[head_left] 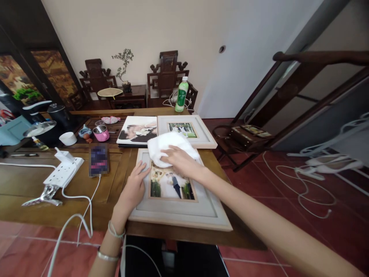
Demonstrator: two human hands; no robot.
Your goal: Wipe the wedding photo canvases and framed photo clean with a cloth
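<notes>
A pale framed photo [178, 209] lies flat at the near edge of a wooden table [57, 184]. My left hand [133, 189] rests flat on the frame's left side, fingers stretched out. My right hand [181, 161] presses a white cloth [167, 144] onto the frame's upper part, fingers laid over the cloth. Behind it lie a second framed photo [187, 130] and an unframed photo print [137, 130].
On the table's left are a white power strip [62, 173] with cables, a phone [98, 159], a pink cup [101, 133], a white bowl [68, 138] and a dark kettle [59, 113]. A green bottle [181, 94] stands at the far edge. Carved wooden chairs line the wall; cables lie on the red floor at right.
</notes>
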